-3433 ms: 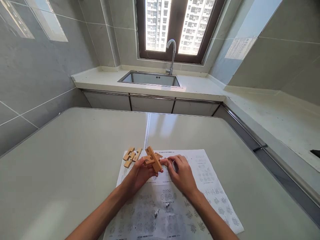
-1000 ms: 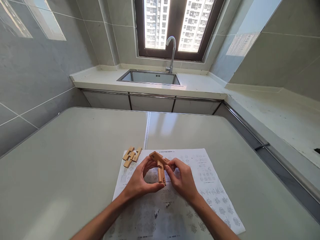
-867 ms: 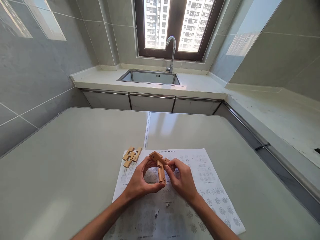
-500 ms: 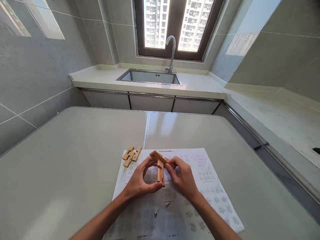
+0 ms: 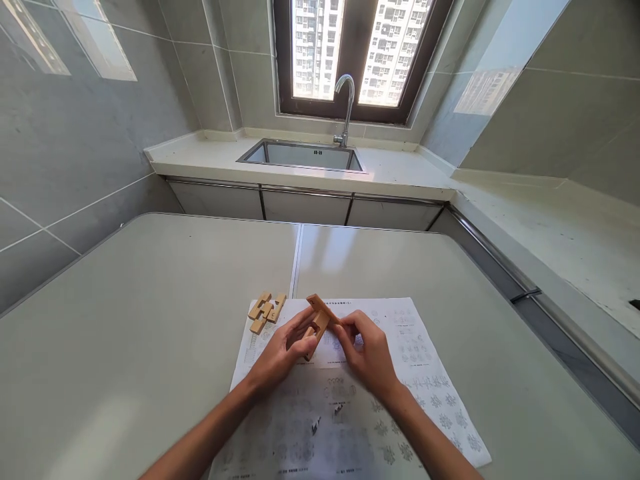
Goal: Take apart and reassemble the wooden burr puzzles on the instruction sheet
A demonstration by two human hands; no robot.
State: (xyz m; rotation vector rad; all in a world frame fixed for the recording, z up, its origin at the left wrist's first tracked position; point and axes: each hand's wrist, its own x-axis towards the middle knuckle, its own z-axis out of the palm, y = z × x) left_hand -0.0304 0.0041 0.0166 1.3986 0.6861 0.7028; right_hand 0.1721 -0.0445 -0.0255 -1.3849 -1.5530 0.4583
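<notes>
Over the printed paper sheet (image 5: 360, 383), my two hands hold notched wooden puzzle pieces that meet at an angle. My left hand (image 5: 287, 347) is closed on the lower wooden puzzle piece (image 5: 320, 325), thumb on its near end. Between the thumb and fingers of my right hand (image 5: 367, 350) is the end of the upper wooden puzzle piece (image 5: 321, 307), which slants across the top of the lower one and bears a dark mark. Whether the two are interlocked I cannot tell. Several loose wooden puzzle pieces (image 5: 259, 325) lie together at the sheet's upper left corner.
The sheet lies on a pale table (image 5: 165, 320) with a seam down its far half. Beyond stand a white counter (image 5: 395, 172), a sink (image 5: 310, 167) and a tap (image 5: 346, 107) below a window (image 5: 353, 60). Another counter (image 5: 560, 227) runs along the right.
The lower piece has tilted, its near end swinging left and up with my left hand. The upper piece has turned to a steeper slant. My right hand keeps its pinch.
</notes>
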